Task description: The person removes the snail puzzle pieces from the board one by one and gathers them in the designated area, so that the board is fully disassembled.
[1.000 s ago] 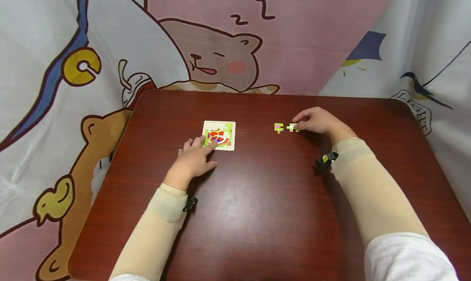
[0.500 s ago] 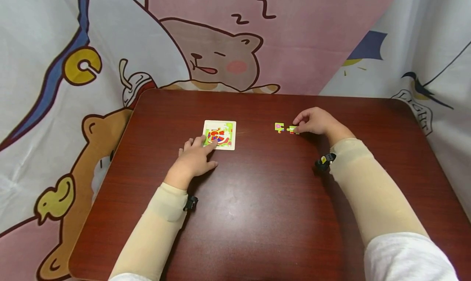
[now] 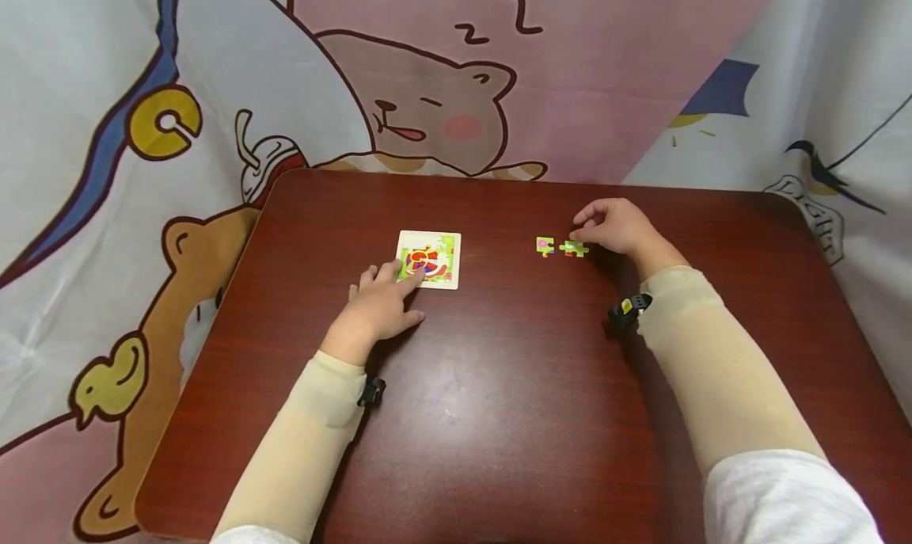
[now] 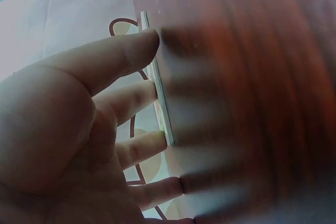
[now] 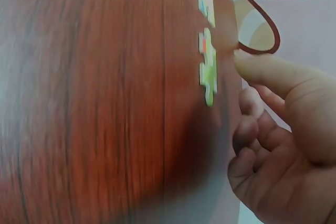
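Note:
A small square jigsaw board (image 3: 457, 271) with a pale rim and a colourful picture lies at the centre-left. My left hand (image 3: 374, 306) rests its fingertips on the board's near left part, fingers spread; in the left wrist view they reach the board's edge (image 4: 164, 111). To the right lie two green jigsaw pieces, apart from each other: a left one (image 3: 545, 245) with a pink spot and a right one (image 3: 573, 249) with several knobs. Just behind the right piece, my right hand (image 3: 618, 229) hovers with loosely bent fingers. The right wrist view shows no piece between its fingers.
The dark red-brown wooden table (image 3: 456, 417) has rounded corners. A cartoon-printed curtain (image 3: 570, 93) hangs along the table's far and left sides. Each wrist wears a black camera, such as the right one (image 3: 627, 313).
My right hand has let go of the right jigsaw piece and drawn slightly back from it, so more of the piece shows. My left hand stays on the board.

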`<action>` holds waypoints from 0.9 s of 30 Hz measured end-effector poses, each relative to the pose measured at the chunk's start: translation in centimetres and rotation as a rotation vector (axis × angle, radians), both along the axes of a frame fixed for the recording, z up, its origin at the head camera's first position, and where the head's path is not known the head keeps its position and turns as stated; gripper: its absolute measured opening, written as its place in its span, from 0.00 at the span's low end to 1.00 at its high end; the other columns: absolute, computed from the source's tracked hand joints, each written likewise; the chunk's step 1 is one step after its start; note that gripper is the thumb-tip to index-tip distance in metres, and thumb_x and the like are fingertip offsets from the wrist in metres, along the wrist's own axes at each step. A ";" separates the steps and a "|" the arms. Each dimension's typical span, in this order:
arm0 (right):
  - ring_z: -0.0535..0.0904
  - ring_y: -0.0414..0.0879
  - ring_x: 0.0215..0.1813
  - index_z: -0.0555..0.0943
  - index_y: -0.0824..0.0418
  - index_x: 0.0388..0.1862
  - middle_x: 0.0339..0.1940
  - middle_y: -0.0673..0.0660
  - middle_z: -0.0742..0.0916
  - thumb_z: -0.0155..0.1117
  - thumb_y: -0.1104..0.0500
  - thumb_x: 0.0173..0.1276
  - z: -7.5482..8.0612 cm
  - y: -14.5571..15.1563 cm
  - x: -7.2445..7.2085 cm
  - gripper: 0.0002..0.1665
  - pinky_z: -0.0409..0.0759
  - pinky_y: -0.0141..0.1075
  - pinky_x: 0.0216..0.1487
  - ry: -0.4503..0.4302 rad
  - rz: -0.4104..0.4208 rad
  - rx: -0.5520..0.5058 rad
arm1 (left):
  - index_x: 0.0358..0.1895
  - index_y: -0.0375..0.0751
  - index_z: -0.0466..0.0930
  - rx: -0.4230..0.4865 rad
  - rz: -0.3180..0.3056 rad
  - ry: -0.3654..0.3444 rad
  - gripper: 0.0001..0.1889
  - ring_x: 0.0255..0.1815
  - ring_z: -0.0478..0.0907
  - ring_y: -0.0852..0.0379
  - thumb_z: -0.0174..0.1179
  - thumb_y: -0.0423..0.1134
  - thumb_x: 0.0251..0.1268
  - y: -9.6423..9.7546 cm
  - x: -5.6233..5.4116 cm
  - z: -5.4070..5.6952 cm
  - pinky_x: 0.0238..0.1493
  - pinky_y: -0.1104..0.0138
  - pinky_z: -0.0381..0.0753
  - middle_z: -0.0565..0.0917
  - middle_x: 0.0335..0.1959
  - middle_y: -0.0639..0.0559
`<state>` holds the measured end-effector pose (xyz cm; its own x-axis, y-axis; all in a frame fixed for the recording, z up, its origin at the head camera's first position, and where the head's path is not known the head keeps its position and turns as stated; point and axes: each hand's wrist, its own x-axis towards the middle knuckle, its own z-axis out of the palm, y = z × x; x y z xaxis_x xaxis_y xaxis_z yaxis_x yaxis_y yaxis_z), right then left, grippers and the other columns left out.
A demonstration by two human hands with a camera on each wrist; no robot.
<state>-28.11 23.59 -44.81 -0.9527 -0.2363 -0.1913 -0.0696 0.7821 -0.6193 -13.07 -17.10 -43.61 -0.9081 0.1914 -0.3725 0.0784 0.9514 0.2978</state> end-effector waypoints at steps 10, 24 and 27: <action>0.81 0.52 0.38 0.88 0.60 0.47 0.39 0.57 0.87 0.78 0.54 0.69 0.6 -7.0 -0.5 0.14 0.78 0.39 0.38 0.138 0.010 -0.056 | 0.86 0.58 0.61 0.005 0.010 0.004 0.39 0.83 0.46 0.24 0.66 0.54 0.76 0.0 -0.2 0.2 0.74 0.27 0.55 0.53 0.86 0.39; 0.82 0.51 0.51 0.89 0.61 0.49 0.45 0.56 0.89 0.83 0.57 0.60 0.3 -20.0 0.3 0.19 0.79 0.45 0.56 0.010 0.324 -0.010 | 0.86 0.61 0.62 -0.013 0.012 -0.011 0.39 0.83 0.47 0.26 0.66 0.55 0.75 0.1 -0.2 0.0 0.74 0.28 0.55 0.53 0.86 0.41; 0.82 0.51 0.52 0.89 0.61 0.50 0.46 0.57 0.89 0.84 0.59 0.60 0.2 -21.1 0.4 0.20 0.80 0.44 0.58 -0.017 0.325 0.018 | 0.85 0.61 0.62 -0.018 0.013 -0.009 0.39 0.83 0.47 0.26 0.66 0.55 0.75 -0.1 -0.2 0.0 0.74 0.28 0.56 0.53 0.86 0.41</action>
<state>-27.73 2.46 -44.59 -0.8245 -0.5240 -0.2138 -0.3072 0.7317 -0.6085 -13.24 -17.24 -43.63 -0.9071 0.1726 -0.3838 0.0631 0.9575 0.2815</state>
